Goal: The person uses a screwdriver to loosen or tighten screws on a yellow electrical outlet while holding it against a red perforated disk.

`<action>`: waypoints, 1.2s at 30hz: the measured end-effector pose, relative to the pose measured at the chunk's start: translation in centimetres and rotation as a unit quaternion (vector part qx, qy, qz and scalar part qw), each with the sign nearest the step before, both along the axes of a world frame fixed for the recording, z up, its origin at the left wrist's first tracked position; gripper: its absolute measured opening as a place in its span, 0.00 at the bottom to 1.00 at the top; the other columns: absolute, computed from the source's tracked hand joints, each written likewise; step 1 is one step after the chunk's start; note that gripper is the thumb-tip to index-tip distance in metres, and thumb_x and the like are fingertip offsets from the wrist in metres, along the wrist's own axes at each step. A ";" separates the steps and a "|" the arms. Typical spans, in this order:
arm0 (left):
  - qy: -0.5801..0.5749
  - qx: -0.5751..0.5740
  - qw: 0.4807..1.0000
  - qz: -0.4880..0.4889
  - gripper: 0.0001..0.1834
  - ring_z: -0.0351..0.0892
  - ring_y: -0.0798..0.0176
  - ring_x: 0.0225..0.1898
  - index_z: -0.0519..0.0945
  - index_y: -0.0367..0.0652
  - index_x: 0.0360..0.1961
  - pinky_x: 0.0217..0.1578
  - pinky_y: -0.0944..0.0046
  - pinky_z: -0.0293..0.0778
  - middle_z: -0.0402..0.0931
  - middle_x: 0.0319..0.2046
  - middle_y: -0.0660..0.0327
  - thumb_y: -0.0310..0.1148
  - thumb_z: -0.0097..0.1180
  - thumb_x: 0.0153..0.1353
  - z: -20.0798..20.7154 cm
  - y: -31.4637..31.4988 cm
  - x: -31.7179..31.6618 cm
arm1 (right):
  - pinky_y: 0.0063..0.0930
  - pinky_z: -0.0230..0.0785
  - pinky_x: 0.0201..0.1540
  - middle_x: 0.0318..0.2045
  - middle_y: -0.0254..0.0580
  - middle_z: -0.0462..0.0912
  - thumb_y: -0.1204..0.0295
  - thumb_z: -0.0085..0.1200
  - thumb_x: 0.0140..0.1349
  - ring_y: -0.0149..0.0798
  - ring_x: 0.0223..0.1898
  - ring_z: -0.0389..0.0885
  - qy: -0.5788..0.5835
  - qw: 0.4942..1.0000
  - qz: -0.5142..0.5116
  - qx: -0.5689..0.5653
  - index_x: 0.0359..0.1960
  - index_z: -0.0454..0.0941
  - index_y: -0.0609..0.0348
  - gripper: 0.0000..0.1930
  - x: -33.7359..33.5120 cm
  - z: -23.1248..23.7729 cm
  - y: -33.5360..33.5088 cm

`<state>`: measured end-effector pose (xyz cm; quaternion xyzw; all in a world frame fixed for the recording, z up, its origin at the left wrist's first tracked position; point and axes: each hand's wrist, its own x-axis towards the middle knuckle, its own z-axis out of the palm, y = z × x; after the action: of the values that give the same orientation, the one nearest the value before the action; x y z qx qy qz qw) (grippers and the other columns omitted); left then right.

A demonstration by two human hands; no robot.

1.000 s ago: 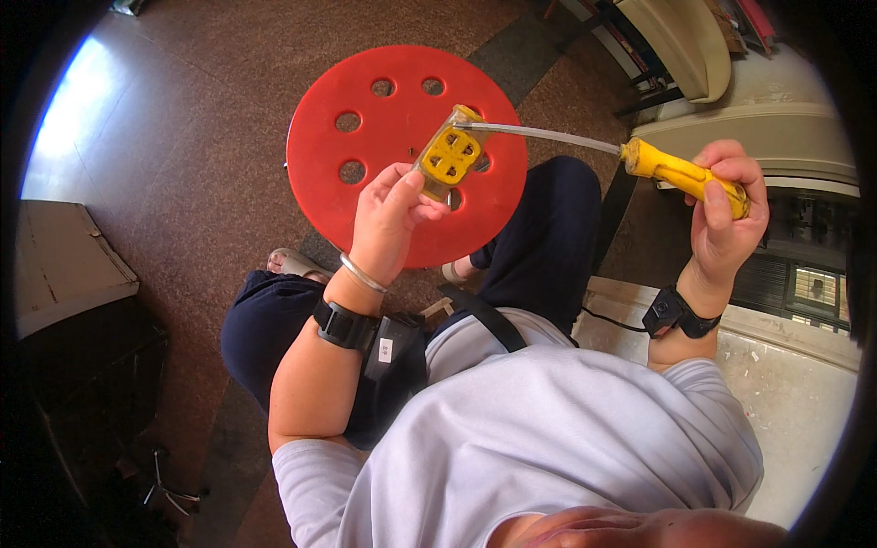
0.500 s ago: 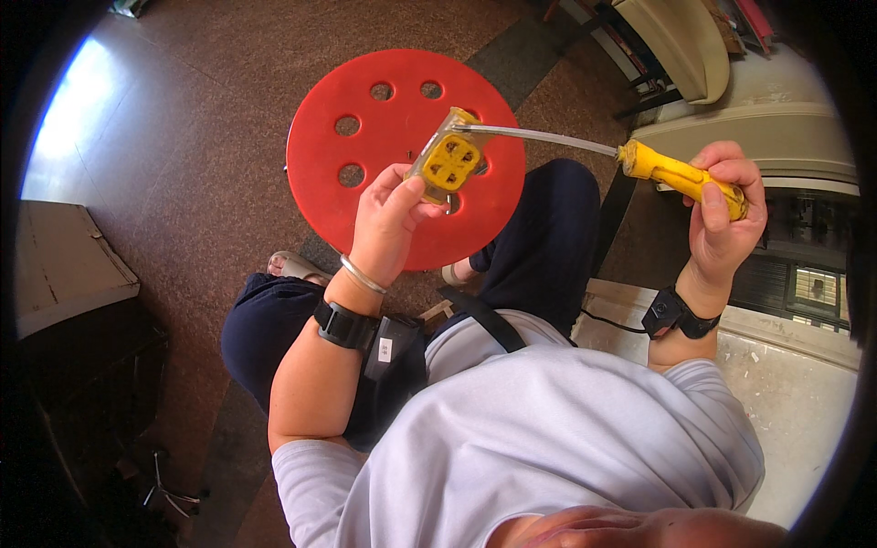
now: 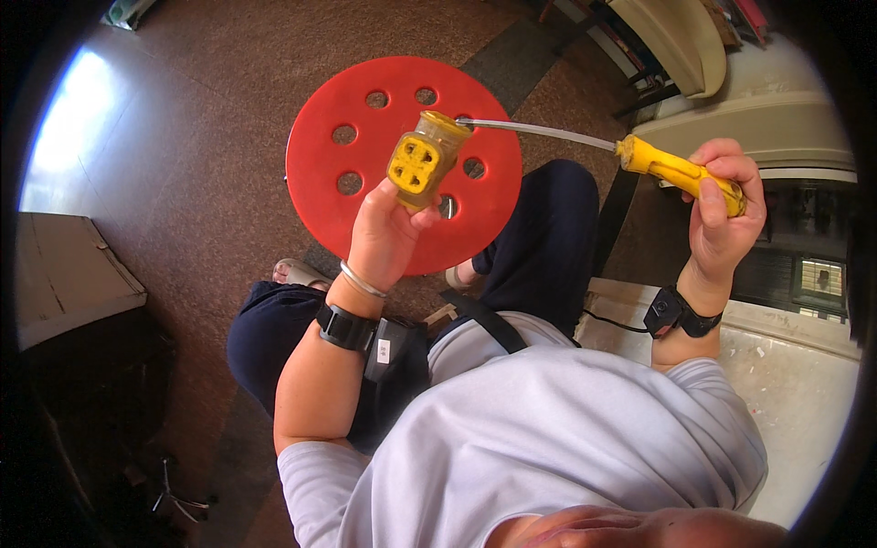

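1. Just beyond the left hand [image 3: 382, 230]: yellow-faced block [image 3: 422, 163] with a see-through casing, pinched by its near end between thumb and fingers. Four dark openings show on its yellow face.
2. Block's long axis runs away from the left hand, leaning slightly right.
3. Right hand [image 3: 720, 210], well off to the right of the left hand: thumb and fingers closed round the rear of a yellow handle [image 3: 678, 168].
4. From the right hand, handle and pale shaft [image 3: 548, 132] point left and a bit away, roughly crosswise to the block.
5. Shaft tip is at the right corner of the block's far end; can't tell whether it touches or goes in.
6. Left hand is nearer that meeting point; right hand is a full shaft plus handle away.
7. Behind the block, beyond the left hand: round red stool [image 3: 315, 210] with holes; height gap unclear.
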<state>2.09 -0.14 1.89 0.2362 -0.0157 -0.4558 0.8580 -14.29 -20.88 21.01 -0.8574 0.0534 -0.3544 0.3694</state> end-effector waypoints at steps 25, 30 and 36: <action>0.151 -0.091 0.974 -0.145 0.28 0.62 0.69 0.15 0.69 0.35 0.37 0.18 0.77 0.61 0.69 0.22 0.57 0.54 0.33 0.63 -0.1 0.2 0.4 | 0.15 0.68 0.30 0.36 0.42 0.75 0.80 0.52 0.54 0.25 0.31 0.72 0.020 0.999 -0.014 0.024 0.33 0.72 0.62 0.05 1.1 -1.4 -0.1; 0.140 -0.095 0.971 -0.167 0.28 0.61 0.69 0.13 0.69 0.36 0.35 0.16 0.76 0.60 0.68 0.20 0.58 0.55 0.32 0.63 -0.1 0.1 0.4 | 0.15 0.69 0.31 0.36 0.41 0.75 0.78 0.53 0.55 0.25 0.32 0.73 0.035 0.999 -0.020 0.030 0.33 0.73 0.61 0.05 1.3 -1.8 -0.3; 0.127 -0.071 0.976 -0.160 0.28 0.60 0.70 0.13 0.68 0.37 0.33 0.14 0.76 0.58 0.67 0.19 0.60 0.55 0.29 0.63 -0.2 0.0 0.4 | 0.15 0.69 0.31 0.36 0.40 0.75 0.76 0.54 0.55 0.25 0.31 0.73 0.042 0.999 -0.012 0.018 0.33 0.73 0.60 0.05 1.1 -1.9 -0.5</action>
<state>2.52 -0.16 1.69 0.1091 0.0237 -0.6113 0.7835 -13.16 -21.41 19.15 -0.8642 0.0857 -0.3213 0.3777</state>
